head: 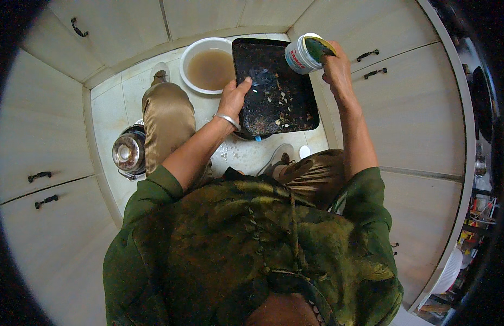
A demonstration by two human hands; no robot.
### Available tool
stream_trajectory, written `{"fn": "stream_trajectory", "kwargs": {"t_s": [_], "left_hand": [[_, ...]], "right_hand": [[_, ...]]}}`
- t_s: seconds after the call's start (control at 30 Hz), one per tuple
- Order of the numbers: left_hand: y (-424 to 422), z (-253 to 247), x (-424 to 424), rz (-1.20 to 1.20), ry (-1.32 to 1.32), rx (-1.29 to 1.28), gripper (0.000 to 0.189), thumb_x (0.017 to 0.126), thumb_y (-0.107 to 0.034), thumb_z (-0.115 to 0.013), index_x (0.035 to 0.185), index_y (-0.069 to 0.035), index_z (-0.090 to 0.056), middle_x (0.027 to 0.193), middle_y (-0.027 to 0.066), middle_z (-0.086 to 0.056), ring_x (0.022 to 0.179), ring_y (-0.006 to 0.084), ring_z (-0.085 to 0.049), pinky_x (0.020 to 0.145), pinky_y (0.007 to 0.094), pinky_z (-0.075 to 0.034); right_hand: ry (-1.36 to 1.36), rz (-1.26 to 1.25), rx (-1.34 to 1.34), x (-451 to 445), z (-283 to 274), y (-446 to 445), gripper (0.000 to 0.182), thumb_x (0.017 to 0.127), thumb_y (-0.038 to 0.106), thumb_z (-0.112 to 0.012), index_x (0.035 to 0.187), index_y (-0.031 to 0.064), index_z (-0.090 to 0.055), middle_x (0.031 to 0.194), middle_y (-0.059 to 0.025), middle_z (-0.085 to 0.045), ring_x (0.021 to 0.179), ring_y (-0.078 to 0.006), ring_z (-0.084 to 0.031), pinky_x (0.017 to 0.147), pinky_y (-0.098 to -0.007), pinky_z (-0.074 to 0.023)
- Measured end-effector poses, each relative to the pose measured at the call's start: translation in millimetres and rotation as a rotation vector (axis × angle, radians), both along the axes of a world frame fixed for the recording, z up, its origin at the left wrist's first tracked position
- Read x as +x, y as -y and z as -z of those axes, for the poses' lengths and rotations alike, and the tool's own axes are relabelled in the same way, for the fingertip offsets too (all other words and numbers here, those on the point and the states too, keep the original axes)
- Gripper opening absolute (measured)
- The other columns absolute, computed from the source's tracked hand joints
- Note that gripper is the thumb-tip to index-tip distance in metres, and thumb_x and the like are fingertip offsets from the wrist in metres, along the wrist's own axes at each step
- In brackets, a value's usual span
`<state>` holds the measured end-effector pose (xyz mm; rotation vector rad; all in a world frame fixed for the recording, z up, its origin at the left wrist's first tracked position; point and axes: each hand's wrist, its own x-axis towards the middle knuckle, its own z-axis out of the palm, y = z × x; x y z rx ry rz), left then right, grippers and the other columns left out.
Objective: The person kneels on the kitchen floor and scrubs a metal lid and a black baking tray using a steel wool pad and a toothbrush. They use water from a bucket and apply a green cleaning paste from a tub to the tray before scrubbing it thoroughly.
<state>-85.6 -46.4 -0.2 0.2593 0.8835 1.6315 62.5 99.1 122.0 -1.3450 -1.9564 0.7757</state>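
My left hand [234, 98] grips the left edge of a black rectangular baking tray [292, 91], thumb on its upper face. The tray is spotted with pale and brown residue and a few whitish smears. At the tray's upper right corner, my right hand [336, 65] is at the rim of a white plastic tub [297, 57] with printed writing, which tilts over the tray. Something dark green [317, 49], perhaps a scouring pad, shows at the tub's mouth by my fingers. Whether my right hand grips the tub, the green thing or both, I cannot tell.
A white basin [184, 67] of murky brown water stands left of the tray. A blackened metal pot [127, 153] is beside my left leg. Near my right foot lies a white round lid [304, 152]. Below the tray, the tiled floor [231, 157] is wet. Cabinets [406, 102] surround me.
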Motion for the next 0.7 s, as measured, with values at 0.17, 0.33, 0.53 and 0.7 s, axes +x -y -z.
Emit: {"fn": "stream_trajectory", "kwargs": {"t_s": [0.17, 0.33, 0.53, 0.7], "left_hand": [[0.1, -0.1, 1.7, -0.015, 0.009, 0.002, 0.020, 0.084, -0.020, -0.051, 0.092, -0.001, -0.052, 0.078, 0.0063, -0.058, 0.064, 0.0158, -0.057, 0.058, 0.0286, -0.048], [4.1, -8.1, 4.7, -0.063, -0.014, -0.039, 0.021, 0.084, -0.020, -0.051, 0.095, -0.002, -0.051, 0.082, 0.0068, -0.058, 0.065, 0.0163, -0.057, 0.059, 0.0291, -0.048], [0.9, -1.2, 6.3, -0.067, -0.054, -0.059, 0.022, 0.084, -0.021, -0.051, 0.096, -0.003, -0.051, 0.084, 0.0061, -0.058, 0.069, 0.0162, -0.057, 0.063, 0.0307, -0.048], [-2.6, 4.9, 5.3, -0.049, -0.061, -0.088, 0.024, 0.084, -0.022, -0.052, 0.095, -0.001, -0.049, 0.082, 0.0065, -0.057, 0.067, 0.0165, -0.056, 0.060, 0.0299, -0.048]], "right_hand": [[-0.033, 0.004, -0.001, 4.3, 4.3, -7.2, 0.023, 0.074, 0.005, -0.041, 0.092, 0.0079, -0.055, 0.066, -0.0028, -0.045, 0.052, -0.0117, -0.036, 0.045, -0.0253, -0.0269], [-0.007, 0.075, -0.139, 5.6, -11.9, 5.1, 0.025, 0.073, 0.008, -0.042, 0.093, 0.0066, -0.056, 0.069, -0.0080, -0.053, 0.055, -0.0159, -0.047, 0.046, -0.0291, -0.0389], [-0.185, 0.056, -0.198, 14.2, -12.6, -0.1, 0.026, 0.071, 0.002, -0.041, 0.095, 0.0084, -0.051, 0.059, 0.0014, -0.036, 0.042, -0.0068, -0.028, 0.034, -0.0211, -0.0207], [-0.134, 0.047, -0.222, 25.5, -13.6, -12.3, 0.034, 0.069, 0.001, -0.041, 0.101, 0.0072, -0.051, 0.062, 0.0008, -0.039, 0.043, -0.0070, -0.028, 0.034, -0.0210, -0.0207]]}}
